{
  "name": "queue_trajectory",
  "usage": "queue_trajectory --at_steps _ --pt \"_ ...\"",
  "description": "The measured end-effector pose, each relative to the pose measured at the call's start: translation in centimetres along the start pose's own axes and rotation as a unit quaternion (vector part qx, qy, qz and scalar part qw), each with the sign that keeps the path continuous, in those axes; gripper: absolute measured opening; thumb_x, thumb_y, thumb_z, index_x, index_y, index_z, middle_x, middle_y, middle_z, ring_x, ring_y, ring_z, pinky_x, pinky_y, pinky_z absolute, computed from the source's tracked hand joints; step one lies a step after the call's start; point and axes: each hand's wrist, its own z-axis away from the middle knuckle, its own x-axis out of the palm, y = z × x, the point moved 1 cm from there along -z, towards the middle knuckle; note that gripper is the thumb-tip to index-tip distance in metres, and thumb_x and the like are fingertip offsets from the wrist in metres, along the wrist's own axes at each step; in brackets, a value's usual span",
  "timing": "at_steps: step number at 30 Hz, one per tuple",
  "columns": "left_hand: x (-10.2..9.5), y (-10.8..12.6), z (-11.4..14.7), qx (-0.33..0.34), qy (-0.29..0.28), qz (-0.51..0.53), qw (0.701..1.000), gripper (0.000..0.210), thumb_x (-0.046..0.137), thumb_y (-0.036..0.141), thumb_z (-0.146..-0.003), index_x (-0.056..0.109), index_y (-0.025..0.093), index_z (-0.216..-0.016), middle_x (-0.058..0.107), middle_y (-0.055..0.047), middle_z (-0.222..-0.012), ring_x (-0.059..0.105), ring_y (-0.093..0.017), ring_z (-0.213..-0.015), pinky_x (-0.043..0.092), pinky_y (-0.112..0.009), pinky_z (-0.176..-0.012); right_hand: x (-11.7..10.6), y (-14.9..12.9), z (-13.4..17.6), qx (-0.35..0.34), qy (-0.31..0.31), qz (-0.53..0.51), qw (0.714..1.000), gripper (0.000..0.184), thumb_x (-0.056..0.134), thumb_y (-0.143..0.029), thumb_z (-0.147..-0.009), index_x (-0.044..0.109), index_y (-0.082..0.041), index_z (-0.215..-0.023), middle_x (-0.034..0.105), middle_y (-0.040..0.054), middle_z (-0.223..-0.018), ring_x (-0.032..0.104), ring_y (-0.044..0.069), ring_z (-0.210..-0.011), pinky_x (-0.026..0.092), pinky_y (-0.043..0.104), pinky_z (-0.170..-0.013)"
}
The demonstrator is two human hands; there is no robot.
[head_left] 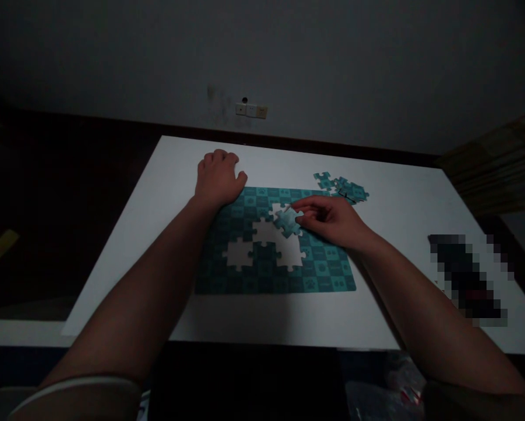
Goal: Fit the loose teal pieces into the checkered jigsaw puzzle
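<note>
One left hand (218, 178): palm down, thumb spread, at far-left corner of puzzle (273, 285)
One right hand (332, 219): angled in, pinching one piece (288, 221) over the gaps (289, 254)
Puzzle: just one, flat on table (403, 204)
Loose pieces (351, 191): messy pile, can't really count

Place: probably a home room, dim | wall (332, 70): plain, smudged near sockets (251, 110) | right edge: patterned cloth (499, 161), maybe a curtain | furniture: white table (131, 245) bearing a jigsaw puzzle (321, 269)
</note>
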Motion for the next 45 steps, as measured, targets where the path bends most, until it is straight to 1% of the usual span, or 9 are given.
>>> queue_trajectory --at_steps 5,8,11,16,22,31,36,41,45 --pt "0.18 -0.01 -0.03 0.001 0.01 -0.003 1.0 0.053 0.064 0.038 -0.12 0.077 0.025 -0.169 0.069 -0.022 -0.184 0.056 -0.053 -0.173 0.046 -0.071 -0.15 0.08 -0.03 0.09 0.0 0.001 0.007 1.0 0.033 0.106 -0.055 -0.095 0.097 -0.035 -0.12 0.078 -0.001 -0.081 0.071 0.024 -0.071 0.063 0.044 -0.072" --pt "0.33 0.03 -0.04 0.002 0.015 -0.004 1.0 0.052 0.065 0.036 -0.12 0.078 0.021 -0.168 0.069 -0.023 -0.184 0.057 -0.052 -0.173 0.046 -0.07 -0.15 0.04 0.01 0.1 0.0 0.001 0.007 1.0 0.034 0.106 -0.054 -0.094 0.097 -0.034 -0.12 0.077 -0.0012 -0.08 0.07 0.024 -0.071 0.061 0.043 -0.071" --pt "0.42 0.05 -0.04 0.002 0.017 -0.003 1.0 0.052 0.065 0.035 -0.121 0.078 0.019 -0.168 0.068 -0.024 -0.183 0.057 -0.052 -0.172 0.046 -0.069 -0.15 0.03 -0.03 0.09 0.001 -0.001 0.008 1.0 0.037 0.107 -0.054 -0.094 0.097 -0.033 -0.122 0.081 0.0003 -0.084 0.074 0.026 -0.075 0.064 0.044 -0.074" --pt "0.43 0.0 -0.01 0.001 0.016 -0.003 1.0 0.052 0.066 0.036 -0.121 0.077 0.023 -0.17 0.069 -0.022 -0.183 0.057 -0.052 -0.173 0.046 -0.071 -0.15 0.1 -0.2 0.05 -0.004 -0.001 -0.003 1.0 0.041 0.107 -0.056 -0.094 0.096 -0.03 -0.124 0.084 0.001 -0.088 0.077 0.026 -0.078 0.067 0.045 -0.077" --pt "0.41 0.05 0.01 0.002 0.015 -0.002 1.0 0.052 0.066 0.036 -0.122 0.076 0.02 -0.17 0.067 -0.024 -0.186 0.055 -0.054 -0.176 0.045 -0.072 -0.15 0.06 -0.27 0.2 0.007 0.005 0.01 1.0 0.036 0.108 -0.055 -0.091 0.096 -0.038 -0.12 0.085 0.0024 -0.089 0.078 0.029 -0.079 0.068 0.05 -0.077" --pt "0.43 0.17 -0.03 -0.002 0.006 -0.01 1.0 0.051 0.066 0.034 -0.124 0.073 0.016 -0.172 0.063 -0.025 -0.187 0.053 -0.052 -0.177 0.042 -0.066 -0.152 -0.03 -0.13 0.3 0.015 0.008 0.026 1.0 0.038 0.108 -0.059 -0.093 0.096 -0.039 -0.123 0.086 0.0032 -0.091 0.081 0.032 -0.082 0.072 0.054 -0.081" --pt "0.53 0.13 -0.02 0.0 0.011 -0.005 1.0 0.05 0.066 0.033 -0.122 0.074 0.018 -0.169 0.065 -0.024 -0.185 0.053 -0.054 -0.178 0.043 -0.07 -0.152 -0.01 -0.07 0.35 0.012 0.005 0.03 0.999 0.037 0.106 -0.062 -0.095 0.096 -0.04 -0.123 0.086 0.0027 -0.092 0.08 0.031 -0.081 0.072 0.054 -0.081" --pt "0.72 -0.03 -0.06 0.003 0.022 0.01 1.0 0.053 0.069 0.034 -0.118 0.075 0.021 -0.168 0.067 -0.024 -0.186 0.054 -0.059 -0.177 0.042 -0.079 -0.151 0.03 0.1 0.31 0.008 0.007 0.03 1.0 0.038 0.106 -0.059 -0.094 0.096 -0.038 -0.125 0.086 0.0035 -0.093 0.08 0.031 -0.082 0.07 0.053 -0.081" --pt "0.66 0.0 -0.04 0.003 0.02 0.012 1.0 0.051 0.069 0.033 -0.12 0.075 0.02 -0.168 0.067 -0.024 -0.186 0.053 -0.058 -0.177 0.043 -0.078 -0.151 0.06 0.02 0.35 0.007 0.011 0.028 1.0 0.039 0.105 -0.058 -0.094 0.096 -0.037 -0.125 0.087 0.004 -0.093 0.081 0.031 -0.082 0.07 0.053 -0.081"
